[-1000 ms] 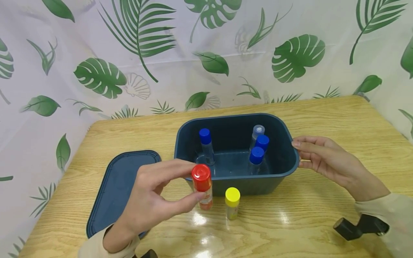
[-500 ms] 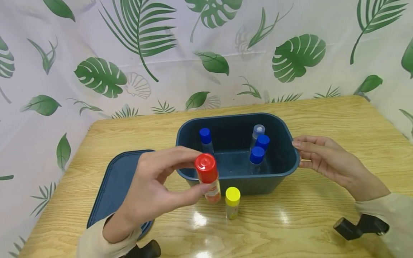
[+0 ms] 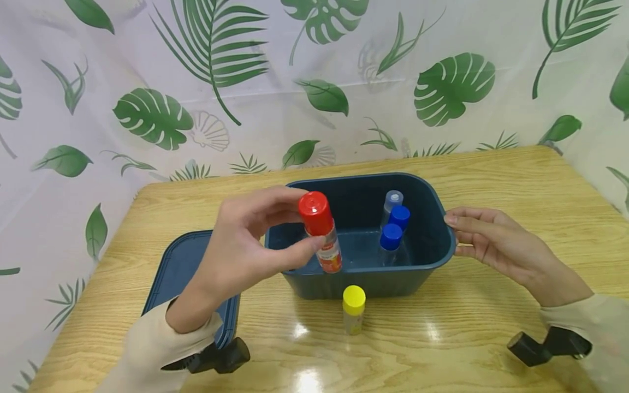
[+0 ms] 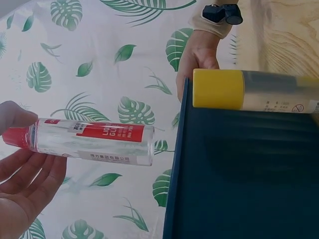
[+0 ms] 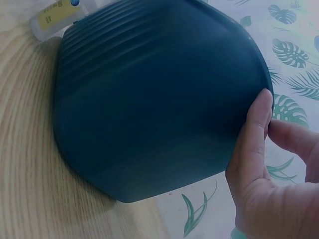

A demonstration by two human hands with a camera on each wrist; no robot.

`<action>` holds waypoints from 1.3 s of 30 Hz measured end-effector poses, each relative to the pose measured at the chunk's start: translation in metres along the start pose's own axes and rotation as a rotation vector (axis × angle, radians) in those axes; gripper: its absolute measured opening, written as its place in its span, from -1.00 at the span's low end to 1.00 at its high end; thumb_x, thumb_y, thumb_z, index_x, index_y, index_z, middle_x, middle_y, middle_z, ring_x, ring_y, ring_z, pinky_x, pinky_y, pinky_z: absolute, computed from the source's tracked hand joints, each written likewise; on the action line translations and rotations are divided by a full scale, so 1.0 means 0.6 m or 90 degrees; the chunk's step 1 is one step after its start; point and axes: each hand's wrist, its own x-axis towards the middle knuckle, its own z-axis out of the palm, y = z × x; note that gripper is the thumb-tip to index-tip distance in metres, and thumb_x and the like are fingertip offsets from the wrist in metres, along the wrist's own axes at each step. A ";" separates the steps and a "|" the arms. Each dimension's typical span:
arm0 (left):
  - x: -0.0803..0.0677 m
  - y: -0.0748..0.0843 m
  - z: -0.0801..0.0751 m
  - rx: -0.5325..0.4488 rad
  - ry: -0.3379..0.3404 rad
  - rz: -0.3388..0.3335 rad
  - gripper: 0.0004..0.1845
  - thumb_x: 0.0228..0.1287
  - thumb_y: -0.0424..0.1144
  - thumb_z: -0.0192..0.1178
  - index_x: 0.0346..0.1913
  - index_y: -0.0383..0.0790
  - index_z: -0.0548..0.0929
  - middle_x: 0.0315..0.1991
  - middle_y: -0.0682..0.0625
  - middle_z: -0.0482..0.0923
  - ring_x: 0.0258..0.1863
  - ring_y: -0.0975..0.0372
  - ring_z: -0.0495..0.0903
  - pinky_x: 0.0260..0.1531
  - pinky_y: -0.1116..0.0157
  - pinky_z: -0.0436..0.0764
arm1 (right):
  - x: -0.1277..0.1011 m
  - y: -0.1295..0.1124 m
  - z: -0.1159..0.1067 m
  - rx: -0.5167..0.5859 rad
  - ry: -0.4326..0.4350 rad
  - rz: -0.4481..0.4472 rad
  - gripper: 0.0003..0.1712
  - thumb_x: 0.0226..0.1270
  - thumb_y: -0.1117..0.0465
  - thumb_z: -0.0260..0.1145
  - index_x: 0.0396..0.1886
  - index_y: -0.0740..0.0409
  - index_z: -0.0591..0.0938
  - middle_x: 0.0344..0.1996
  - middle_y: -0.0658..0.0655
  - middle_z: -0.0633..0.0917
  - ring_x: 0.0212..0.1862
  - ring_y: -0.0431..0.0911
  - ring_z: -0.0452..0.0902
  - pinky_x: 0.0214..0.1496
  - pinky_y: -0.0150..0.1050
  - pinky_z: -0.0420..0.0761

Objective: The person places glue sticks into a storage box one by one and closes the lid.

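Observation:
My left hand (image 3: 241, 245) pinches a liquid glue bottle (image 3: 316, 215) by its red cap between thumb and fingers. That bottle hangs upright above the front left of a dark blue bin (image 3: 383, 283), its base overlapping the front rim in the head view. At the bin's right end, my right hand (image 3: 508, 248) pinches the rim, as the right wrist view also shows. Inside stand two blue-capped bottles (image 3: 391, 237) and a clear-topped bottle (image 3: 393, 200), at the right. The bin's left interior is partly hidden by my left hand and the glue bottle.
A yellow-capped glue bottle (image 3: 354, 308) stands on the wooden table (image 3: 472, 338) in front of the bin. To the left lies a dark blue lid (image 3: 179, 265), partly under my left forearm. A leaf-printed cloth (image 3: 275, 93) hangs behind the table.
My left hand has raised the red-capped glue bottle from in front of the bin to over its front rim. It now covers the blue-capped bottle at the bin's left. My right hand stays put.

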 end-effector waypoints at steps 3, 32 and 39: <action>0.008 -0.007 0.001 0.005 -0.004 -0.021 -0.59 -0.03 -0.56 0.34 -0.02 -0.47 0.59 -0.10 -0.20 0.65 -0.15 0.18 0.68 -0.03 0.16 0.66 | 0.000 0.000 -0.001 -0.003 0.008 0.004 -0.58 0.52 0.47 -0.18 0.00 0.26 0.63 -0.16 0.10 0.72 -0.17 -0.11 0.69 -0.09 -0.24 0.70; 0.036 -0.108 0.031 0.119 -0.101 -0.212 -0.71 0.03 -0.43 0.40 -0.15 -0.31 0.60 -0.19 -0.12 0.67 -0.22 0.18 0.71 -0.11 0.33 0.67 | 0.001 0.000 -0.002 0.015 -0.025 -0.003 -0.55 0.52 0.47 -0.22 0.00 0.27 0.62 -0.14 0.11 0.72 -0.13 -0.10 0.69 -0.07 -0.22 0.69; 0.041 -0.120 0.040 0.206 -0.160 -0.242 -0.73 0.03 -0.39 0.43 -0.19 -0.27 0.61 -0.20 -0.08 0.68 -0.24 0.21 0.69 -0.13 0.37 0.67 | 0.002 0.001 0.000 0.017 -0.022 -0.003 -0.56 0.52 0.47 -0.21 0.01 0.28 0.62 -0.13 0.12 0.72 -0.12 -0.09 0.69 -0.06 -0.22 0.69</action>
